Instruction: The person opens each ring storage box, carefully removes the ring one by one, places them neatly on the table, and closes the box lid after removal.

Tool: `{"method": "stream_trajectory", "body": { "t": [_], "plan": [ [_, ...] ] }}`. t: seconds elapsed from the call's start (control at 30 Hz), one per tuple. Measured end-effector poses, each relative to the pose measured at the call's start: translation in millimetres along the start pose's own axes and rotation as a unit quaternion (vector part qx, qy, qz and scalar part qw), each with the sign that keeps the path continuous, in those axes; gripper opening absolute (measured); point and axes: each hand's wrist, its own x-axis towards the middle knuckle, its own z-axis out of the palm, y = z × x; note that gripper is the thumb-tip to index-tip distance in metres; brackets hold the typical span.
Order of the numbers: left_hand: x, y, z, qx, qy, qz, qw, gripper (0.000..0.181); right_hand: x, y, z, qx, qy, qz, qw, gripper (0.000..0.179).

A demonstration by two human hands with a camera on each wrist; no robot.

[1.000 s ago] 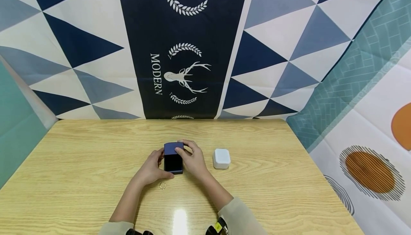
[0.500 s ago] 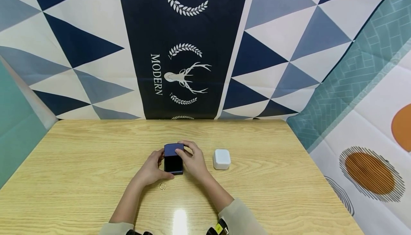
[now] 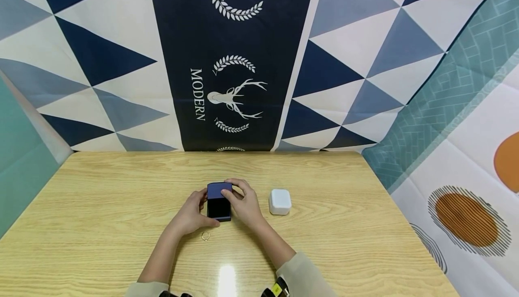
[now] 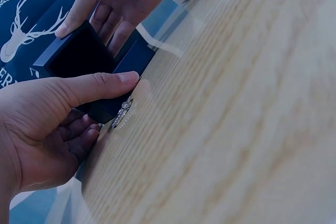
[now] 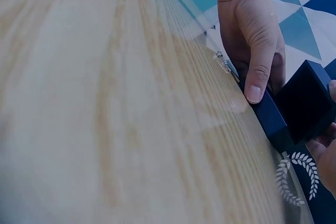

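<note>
A dark blue ring box (image 3: 219, 190) stands on the table with its lid raised and a black interior showing. My left hand (image 3: 193, 215) grips its base from the left, thumb along the front edge and fingers at the side. With the thumb on top and fingers behind, my right hand (image 3: 247, 206) holds the lid from the right; the left wrist view shows this lid (image 4: 73, 53) tilted up. Just in front of the box lies a ring (image 3: 205, 235), gold in the head view, with clear stones on the band (image 4: 124, 109) in the left wrist view.
A white box with rounded corners (image 3: 279, 201) stands to the right of my right hand. The wooden table (image 3: 344, 243) ends at a patterned cloth (image 3: 231, 107) behind it. Another printed cloth (image 3: 454, 198) hangs along the right side.
Very little differs. The lid's front edge looks slightly lower in the head view. Both hands keep their hold, and the ring and white box stay where they were.
</note>
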Motion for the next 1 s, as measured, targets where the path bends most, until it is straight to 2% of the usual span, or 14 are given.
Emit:
{"method": "stream_trajectory", "body": {
  "t": [1.0],
  "plan": [
    [-0.5, 2.3, -0.9, -0.001, 0.001, 0.002, 1.0000, 0.101, -1.8, 4.8, -1.8, 0.013, -0.013, -0.013, 0.9998, 0.032]
  ]
}}
